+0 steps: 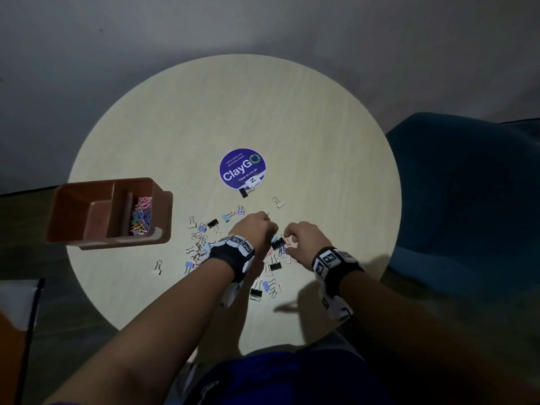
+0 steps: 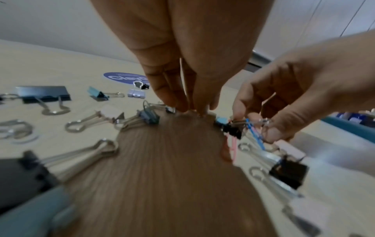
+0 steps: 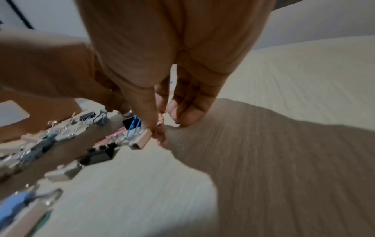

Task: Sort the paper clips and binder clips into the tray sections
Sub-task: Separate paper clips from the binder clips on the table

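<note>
My right hand (image 1: 304, 238) pinches a blue paper clip (image 2: 256, 136), left hand (image 1: 254, 229) bunched on clips; next, carry to tray (image 1: 87, 242) at nine o'clock.

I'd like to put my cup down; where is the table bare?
Bare: the far half of the table beyond the ClayGo sticker, and the right edge beyond the right hand. Crowded: binder clips between tray and hands.

Dim room; head view dark toward edges, only the round pale wood-grain desk (image 1: 292, 118) lit from above. Hard arm shadows fall toward the near rim. Both wrist views smeared: streaked desk grain, soft foreground clips, heavy bending at the borders.
</note>
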